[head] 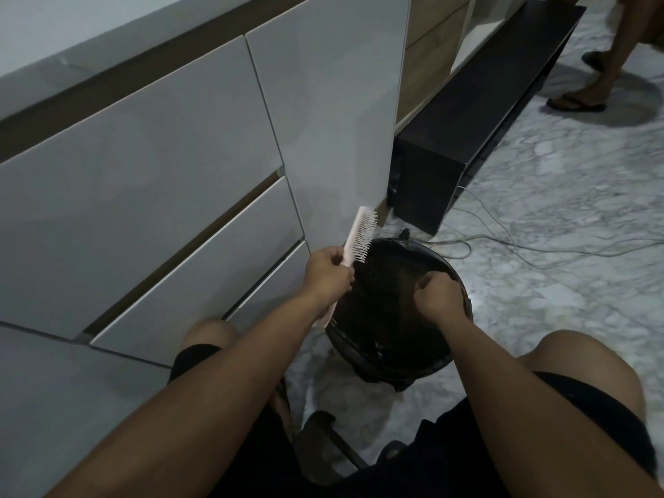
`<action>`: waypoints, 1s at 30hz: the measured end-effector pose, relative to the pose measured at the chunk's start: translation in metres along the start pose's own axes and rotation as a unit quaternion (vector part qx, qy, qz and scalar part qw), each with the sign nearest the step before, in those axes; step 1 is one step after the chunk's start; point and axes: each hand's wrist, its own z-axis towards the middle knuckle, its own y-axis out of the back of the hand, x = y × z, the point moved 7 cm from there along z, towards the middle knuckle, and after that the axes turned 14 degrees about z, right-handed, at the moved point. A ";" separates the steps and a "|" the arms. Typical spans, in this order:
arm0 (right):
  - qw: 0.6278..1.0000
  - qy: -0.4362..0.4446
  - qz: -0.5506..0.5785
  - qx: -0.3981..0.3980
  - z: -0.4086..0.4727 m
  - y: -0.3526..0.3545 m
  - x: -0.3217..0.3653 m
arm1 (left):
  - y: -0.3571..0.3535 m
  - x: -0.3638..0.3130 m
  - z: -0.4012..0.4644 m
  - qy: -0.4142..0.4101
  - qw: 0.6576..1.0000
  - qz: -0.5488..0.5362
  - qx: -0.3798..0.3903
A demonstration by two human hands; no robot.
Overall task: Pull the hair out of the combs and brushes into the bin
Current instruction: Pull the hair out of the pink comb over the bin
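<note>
Here the left hand [328, 273] grips the handle of a pale pink brush [360, 234], head tilted up toward 1 o'clock and bristles facing right, just beyond the bin's rim at its 11 o'clock. The right hand [439, 294] is clenched, knuckles up, over the open bin [463, 282] at its 3 o'clock side; whether it pinches a tuft of hair cannot be told, since the fingertips are turned away. The bin stands on the floor [560, 217] between the person's knees.

Progress, as a judgement: the bristles look largely free of hair, so this brush seems nearly or wholly cleaned, and the fist over the bin suggests a drop in hand. No other combs or brushes are in view, so how many are left cannot be told.

Materials: the brush is rigid moulded plastic, a narrow flat paddle with rows of thin, stiff, pale pins. The bin is round, dark, and lined with a glossy black bag folded over its rim; its contents are too dark to make out. The floor is polished grey-veined marble, crossed at 2 o'clock by thin pale cables [503, 242]. Smooth matte white drawers [143, 167] fill the 9 to 12 o'clock sector.
</note>
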 end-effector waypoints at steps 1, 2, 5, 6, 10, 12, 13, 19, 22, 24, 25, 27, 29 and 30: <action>1.000 -0.009 -0.014 0.009 0.001 -0.002 -0.003 | 0.002 0.000 0.000 -0.002 1.000 -0.006 -0.016; 0.999 -0.018 -0.030 0.021 0.001 -0.005 -0.006 | 0.005 0.000 0.001 -0.004 0.999 -0.010 -0.035; 0.997 -0.031 -0.043 0.054 0.002 -0.012 -0.012 | 0.010 0.001 0.004 -0.004 0.998 -0.017 -0.052; 0.997 -0.032 -0.038 0.062 0.002 -0.014 -0.012 | 0.009 0.001 0.005 -0.004 0.999 -0.015 -0.041; 0.991 -0.035 -0.004 0.127 0.003 -0.027 -0.011 | 0.003 0.003 0.006 -0.001 1.000 -0.003 0.001; 0.987 -0.036 0.000 0.157 0.002 -0.031 -0.008 | -0.002 0.006 0.006 0.003 1.000 0.005 0.019; 0.986 -0.036 -0.001 0.166 0.001 -0.033 -0.007 | -0.004 0.007 0.006 0.006 1.000 0.011 0.028; 0.986 -0.027 -0.004 0.166 0.004 -0.030 -0.002 | -0.011 0.012 0.005 0.011 0.997 0.039 0.071; 0.988 -0.009 0.008 0.152 0.006 -0.025 0.000 | -0.013 0.013 0.004 0.018 0.995 0.040 0.087; 0.991 0.004 0.010 0.134 0.007 -0.020 0.002 | -0.015 0.015 0.003 0.022 0.994 0.040 0.096; 0.992 0.011 0.011 0.122 0.008 -0.018 0.003 | -0.015 0.015 0.003 0.024 0.994 0.042 0.099; 0.995 0.029 0.019 0.099 0.009 -0.014 0.007 | -0.017 0.016 0.002 0.025 0.993 0.041 0.106; 0.993 0.061 0.053 0.082 0.007 -0.011 0.016 | -0.020 0.016 0.001 0.026 0.992 0.037 0.114; 0.990 0.080 0.079 0.081 0.004 -0.011 0.023 | -0.021 0.016 0.001 0.026 0.992 0.038 0.117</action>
